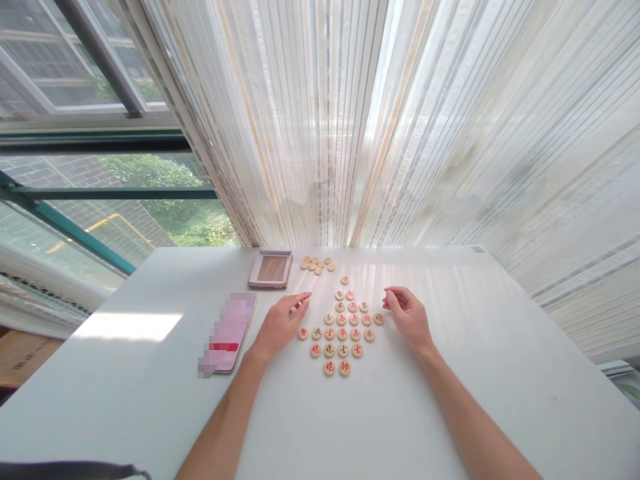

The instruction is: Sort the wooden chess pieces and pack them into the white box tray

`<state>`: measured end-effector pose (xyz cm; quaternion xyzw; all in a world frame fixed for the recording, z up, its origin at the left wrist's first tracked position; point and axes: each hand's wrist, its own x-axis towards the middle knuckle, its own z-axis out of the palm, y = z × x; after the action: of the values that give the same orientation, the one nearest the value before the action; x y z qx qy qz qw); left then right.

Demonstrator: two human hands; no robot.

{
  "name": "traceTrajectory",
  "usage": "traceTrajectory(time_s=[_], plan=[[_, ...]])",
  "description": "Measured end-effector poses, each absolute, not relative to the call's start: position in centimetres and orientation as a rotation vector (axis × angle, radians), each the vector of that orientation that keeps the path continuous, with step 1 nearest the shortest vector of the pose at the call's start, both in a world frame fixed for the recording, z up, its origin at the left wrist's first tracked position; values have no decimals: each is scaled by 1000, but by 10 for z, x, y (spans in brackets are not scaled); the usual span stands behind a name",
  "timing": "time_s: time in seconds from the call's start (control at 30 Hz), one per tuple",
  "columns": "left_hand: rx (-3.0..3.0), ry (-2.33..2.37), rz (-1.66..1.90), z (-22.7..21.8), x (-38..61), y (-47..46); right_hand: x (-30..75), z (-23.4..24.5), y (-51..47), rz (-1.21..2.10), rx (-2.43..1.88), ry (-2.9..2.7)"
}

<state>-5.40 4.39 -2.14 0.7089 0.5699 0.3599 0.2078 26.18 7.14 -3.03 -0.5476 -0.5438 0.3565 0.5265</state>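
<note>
Several round wooden chess pieces [343,327] with red and black characters lie face up in rows on the white table [450,373], between my two hands. My left hand [281,324] rests on the table at their left edge, fingers stretched forward, holding nothing. My right hand [407,316] rests at their right edge, its fingers curled loosely inward near the outermost piece [379,319]; nothing shows in it.
A small pile of face-down pieces [317,265] lies near the far edge, beside a flat pinkish box [271,269]. A phone [229,332] lies left of my left hand. Striped sheer curtains [380,127] hang behind the table, with a window [100,167] at left.
</note>
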Motion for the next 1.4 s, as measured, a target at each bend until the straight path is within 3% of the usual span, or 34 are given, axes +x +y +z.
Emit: traceTrajectory(time_s=[0.6,1.4], plan=[[2220,1575,904,-29,-62,57,262,-39,78,850,-1318,-1262],[2289,1341,648,3,-26,71,261,-38,78,859,-1347,-1276]])
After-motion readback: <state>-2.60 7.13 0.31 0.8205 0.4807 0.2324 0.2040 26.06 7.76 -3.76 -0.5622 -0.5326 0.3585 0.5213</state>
